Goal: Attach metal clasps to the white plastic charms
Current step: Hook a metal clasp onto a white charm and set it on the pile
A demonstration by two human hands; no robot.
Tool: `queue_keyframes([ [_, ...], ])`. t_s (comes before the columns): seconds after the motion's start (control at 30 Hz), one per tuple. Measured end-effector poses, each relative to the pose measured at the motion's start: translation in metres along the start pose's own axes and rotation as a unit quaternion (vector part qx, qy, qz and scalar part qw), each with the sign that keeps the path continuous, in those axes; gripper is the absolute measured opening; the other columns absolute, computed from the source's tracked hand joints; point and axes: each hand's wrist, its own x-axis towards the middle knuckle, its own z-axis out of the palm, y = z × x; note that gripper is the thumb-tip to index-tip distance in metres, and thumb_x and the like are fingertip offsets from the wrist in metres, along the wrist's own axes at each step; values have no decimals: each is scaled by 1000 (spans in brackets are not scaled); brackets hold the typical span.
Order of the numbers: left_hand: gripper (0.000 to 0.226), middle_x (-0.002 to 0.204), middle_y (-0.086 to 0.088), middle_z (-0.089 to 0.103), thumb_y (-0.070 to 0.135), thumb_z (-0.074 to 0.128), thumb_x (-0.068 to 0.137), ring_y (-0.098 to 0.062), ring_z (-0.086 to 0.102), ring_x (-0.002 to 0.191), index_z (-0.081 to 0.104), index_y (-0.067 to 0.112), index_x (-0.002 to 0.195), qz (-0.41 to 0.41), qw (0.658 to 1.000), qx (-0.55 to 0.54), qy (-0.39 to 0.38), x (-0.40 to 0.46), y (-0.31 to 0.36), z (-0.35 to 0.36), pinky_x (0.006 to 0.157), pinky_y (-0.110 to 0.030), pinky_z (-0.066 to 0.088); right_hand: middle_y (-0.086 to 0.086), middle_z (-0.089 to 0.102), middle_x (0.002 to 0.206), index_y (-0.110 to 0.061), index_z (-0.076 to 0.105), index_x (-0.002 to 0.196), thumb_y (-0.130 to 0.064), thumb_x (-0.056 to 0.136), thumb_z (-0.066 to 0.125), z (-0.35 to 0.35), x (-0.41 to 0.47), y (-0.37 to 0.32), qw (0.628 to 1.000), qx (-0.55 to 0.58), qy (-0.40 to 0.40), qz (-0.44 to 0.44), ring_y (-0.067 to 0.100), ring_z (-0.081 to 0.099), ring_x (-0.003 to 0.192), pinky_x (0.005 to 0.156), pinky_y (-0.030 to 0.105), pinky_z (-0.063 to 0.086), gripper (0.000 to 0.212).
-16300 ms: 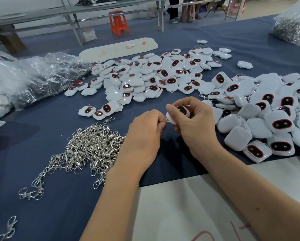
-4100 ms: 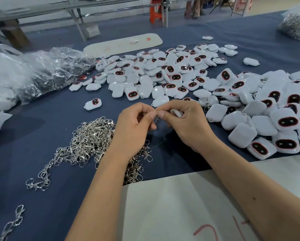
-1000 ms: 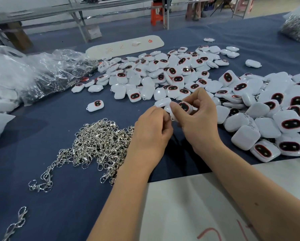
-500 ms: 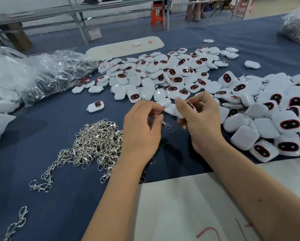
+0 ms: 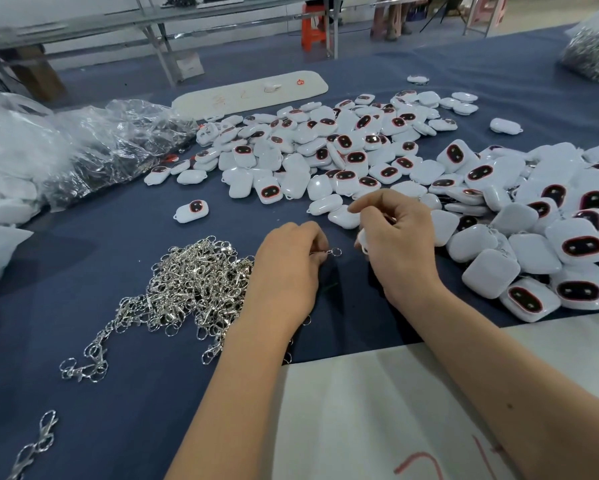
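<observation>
Charm [image 5: 362, 241] sits mostly hidden in our right hand [image 5: 395, 244], fingers curled round it. Left hand [image 5: 287, 261] pinches a clasp [image 5: 327, 252], ring end out. A second ago they met; now apart, so the clasp is probably not yet hooked.

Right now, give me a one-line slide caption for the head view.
Left hand pinches a metal clasp beside right hand holding a white charm.
</observation>
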Motion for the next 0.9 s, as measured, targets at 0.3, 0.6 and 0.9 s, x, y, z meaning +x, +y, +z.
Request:
queue_keyframes([
  [0.3,14,82,5,66,4,63,95,-13,65,81,61,17,89,-28,976,-194,91,1,-2,0,75,-28,52,3,74,77,-19,79,97,-20,102,62,-1,3,-1,966,-167,-183,-74,14,63,61,59,22,47,18],
  [0.6,19,76,13,69,4,68,88,-8,69,73,64,22,83,-3,964,-230,136,0,4,-2,67,-20,54,17,74,80,-16,79,84,-19,96,71,-6,6,2,982,-67,-159,-77,40,66,78,74,45,55,14],
  [0.9,5,93,11,67,27,71,88,-13,61,95,71,27,93,19,983,-132,130,0,1,0,84,-41,53,-13,74,87,-16,80,94,-7,93,73,-1,-2,0,965,-180,-93,-167,7,67,85,76,23,52,11],
])
